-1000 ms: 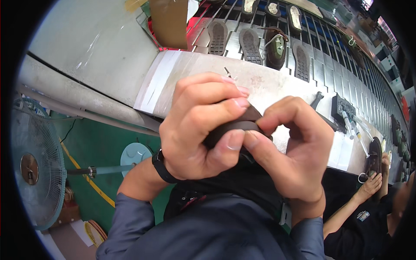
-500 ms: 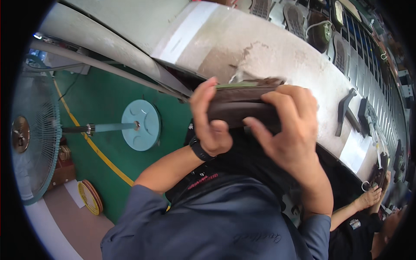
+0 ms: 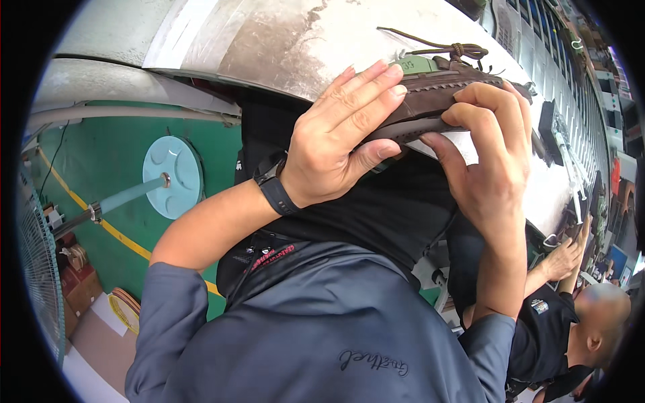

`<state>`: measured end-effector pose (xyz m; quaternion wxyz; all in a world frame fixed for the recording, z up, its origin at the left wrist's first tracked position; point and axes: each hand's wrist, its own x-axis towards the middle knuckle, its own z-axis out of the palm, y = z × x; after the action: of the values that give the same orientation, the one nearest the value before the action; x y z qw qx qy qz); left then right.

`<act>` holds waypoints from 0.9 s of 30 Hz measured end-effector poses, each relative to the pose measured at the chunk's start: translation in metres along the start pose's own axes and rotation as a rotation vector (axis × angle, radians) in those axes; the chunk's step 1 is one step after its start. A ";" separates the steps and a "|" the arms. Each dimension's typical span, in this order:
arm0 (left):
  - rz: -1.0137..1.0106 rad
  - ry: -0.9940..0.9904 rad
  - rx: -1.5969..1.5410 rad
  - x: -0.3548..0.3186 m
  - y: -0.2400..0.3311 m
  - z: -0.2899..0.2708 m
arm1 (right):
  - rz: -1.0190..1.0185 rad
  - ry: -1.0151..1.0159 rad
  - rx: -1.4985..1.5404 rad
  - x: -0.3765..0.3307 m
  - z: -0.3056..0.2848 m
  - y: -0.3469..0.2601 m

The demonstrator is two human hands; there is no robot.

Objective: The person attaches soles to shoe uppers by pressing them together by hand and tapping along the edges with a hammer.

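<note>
A brown leather shoe [image 3: 430, 101] with a dark sole and stitched side is held up between my hands, at the near edge of the worktable. A green last [image 3: 419, 66] shows in its opening, and a brown lace [image 3: 463, 50] lies loosely knotted on top. My left hand [image 3: 329, 138] wraps the shoe's left end, its fingers straight along the upper and thumb under the sole. Toward the other end, my right hand [image 3: 494, 144] grips the sole edge between thumb and bent fingers. The shoe's left end is partly hidden behind my left fingers.
The pale worktable [image 3: 269, 50] runs along the far side, with a metal roller rack [image 3: 557, 67] beyond it. At the left stands a fan [image 3: 40, 262] with a round light blue base [image 3: 178, 178]. A co-worker's hand [image 3: 563, 260] is at the right.
The shoe has moved right and away from me, showing more of its stitched side and lace. My left fingers have straightened along the upper. My view has also shifted.
</note>
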<state>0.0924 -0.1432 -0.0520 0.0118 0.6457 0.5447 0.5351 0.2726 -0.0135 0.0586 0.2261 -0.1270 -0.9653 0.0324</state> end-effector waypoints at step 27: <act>-0.035 0.071 0.033 0.037 0.029 0.010 | -0.077 -0.065 0.138 0.005 -0.011 0.041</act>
<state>0.1130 -0.1230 -0.0138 -0.0087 0.6168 0.5649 0.5481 0.2829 0.0271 0.0657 0.2038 -0.0726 -0.9718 0.0940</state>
